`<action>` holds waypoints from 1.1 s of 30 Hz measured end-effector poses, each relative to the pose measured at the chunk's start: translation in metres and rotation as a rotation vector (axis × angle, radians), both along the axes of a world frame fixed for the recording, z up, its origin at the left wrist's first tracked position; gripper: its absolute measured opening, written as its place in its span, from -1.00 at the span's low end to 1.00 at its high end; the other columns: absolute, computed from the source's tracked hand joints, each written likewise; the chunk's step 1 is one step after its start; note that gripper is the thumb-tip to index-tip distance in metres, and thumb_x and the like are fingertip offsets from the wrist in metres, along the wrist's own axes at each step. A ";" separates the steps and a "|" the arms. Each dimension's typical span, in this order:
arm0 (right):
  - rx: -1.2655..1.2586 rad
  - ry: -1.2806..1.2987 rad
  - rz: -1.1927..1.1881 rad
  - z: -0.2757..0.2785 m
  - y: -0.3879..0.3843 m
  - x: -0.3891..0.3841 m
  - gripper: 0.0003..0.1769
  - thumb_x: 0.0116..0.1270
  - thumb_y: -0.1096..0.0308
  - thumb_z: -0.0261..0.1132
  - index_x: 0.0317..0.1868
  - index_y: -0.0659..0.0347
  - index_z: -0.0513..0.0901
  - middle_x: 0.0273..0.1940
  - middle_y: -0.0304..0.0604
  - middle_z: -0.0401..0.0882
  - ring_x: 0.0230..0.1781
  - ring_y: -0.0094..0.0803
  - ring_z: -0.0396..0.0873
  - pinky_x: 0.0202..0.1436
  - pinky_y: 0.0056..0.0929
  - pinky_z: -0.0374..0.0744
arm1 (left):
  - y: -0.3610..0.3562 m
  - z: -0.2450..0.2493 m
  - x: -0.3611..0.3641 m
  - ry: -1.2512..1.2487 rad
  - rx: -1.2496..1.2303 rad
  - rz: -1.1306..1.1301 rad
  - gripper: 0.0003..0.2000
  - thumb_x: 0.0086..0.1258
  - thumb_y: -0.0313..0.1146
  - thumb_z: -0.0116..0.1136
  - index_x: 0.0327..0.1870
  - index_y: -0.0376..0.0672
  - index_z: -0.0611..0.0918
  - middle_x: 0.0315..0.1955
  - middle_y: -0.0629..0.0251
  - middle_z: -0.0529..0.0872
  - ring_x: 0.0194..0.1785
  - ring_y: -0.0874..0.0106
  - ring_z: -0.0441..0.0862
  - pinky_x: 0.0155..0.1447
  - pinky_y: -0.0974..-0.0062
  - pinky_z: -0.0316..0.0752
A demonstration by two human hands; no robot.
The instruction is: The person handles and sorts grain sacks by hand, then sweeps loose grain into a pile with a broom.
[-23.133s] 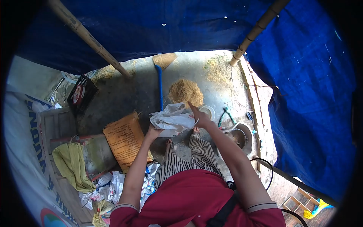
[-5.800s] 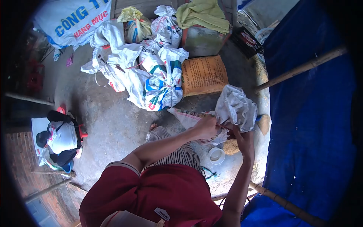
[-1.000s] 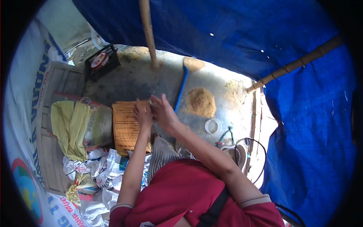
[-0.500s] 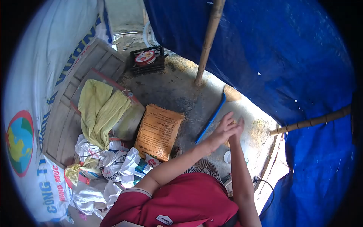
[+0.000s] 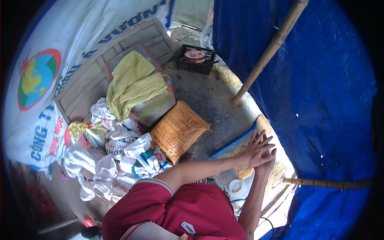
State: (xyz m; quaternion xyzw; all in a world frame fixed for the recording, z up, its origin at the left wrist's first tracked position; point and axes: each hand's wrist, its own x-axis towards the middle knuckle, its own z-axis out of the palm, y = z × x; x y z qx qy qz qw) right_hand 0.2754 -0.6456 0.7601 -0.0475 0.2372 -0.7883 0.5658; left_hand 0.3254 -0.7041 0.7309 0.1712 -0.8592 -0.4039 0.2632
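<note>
Swinging left in the last half second, my head has carried the black crate [image 5: 195,64] to the top of the view and brought the white bags [image 5: 120,148] into full sight, while my joined hands have slid toward the lower right.

My left hand [image 5: 259,147] lies over my right hand [image 5: 269,160], palm against palm, above the concrete floor. The left is released, fingers splayed and straight, grasping nothing. The right is mostly covered by it; only a fingertip or two and the wrist show, so I cannot tell how far it is open. Nothing can be seen between the palms.

Just below the hands sits the brown heap [image 5: 245,173] of loose husk, largely hidden behind my wrists and right forearm. The blue broom handle [image 5: 234,142] runs up to the hands, its upper end lost behind my left fingers.

A white cup [image 5: 237,187] stands beside the heap, partly cut off by my arm. The orange sack [image 5: 179,130] lies near my knee, its print too small to read. What lies under the yellow cloth [image 5: 134,85] is concealed.
</note>
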 end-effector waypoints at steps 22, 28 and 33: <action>0.474 0.198 0.350 -0.018 -0.079 0.040 -0.79 0.31 0.30 0.00 -0.11 0.16 0.46 -0.38 -0.27 0.49 -0.42 -0.48 0.43 -0.33 -0.52 0.44 | -0.136 -0.123 0.221 -0.438 0.519 0.934 -0.43 0.06 -0.20 0.17 0.14 -0.11 0.32 0.19 -0.21 0.10 0.23 -0.12 0.10 0.21 0.09 0.17; 0.416 0.376 0.474 0.002 -0.155 0.090 -0.79 0.31 0.31 0.02 -0.11 0.18 0.46 -0.37 -0.27 0.49 -0.43 -0.51 0.44 -0.35 -0.55 0.43 | -0.262 -0.102 0.336 -0.463 0.281 1.442 -0.44 0.06 -0.19 0.17 0.14 -0.07 0.35 0.27 -0.19 -0.12 0.32 -0.11 -0.10 0.28 -0.01 -0.02; 0.460 0.427 0.512 -0.012 -0.199 0.123 -0.80 0.30 0.34 0.02 -0.13 0.19 0.48 -0.36 -0.24 0.50 -0.42 -0.52 0.46 -0.37 -0.57 0.44 | -0.313 -0.103 0.423 -0.575 0.433 1.604 -0.46 -0.02 -0.22 0.19 0.09 -0.06 0.43 0.31 -0.10 -0.28 0.37 -0.07 -0.35 0.31 -0.08 -0.21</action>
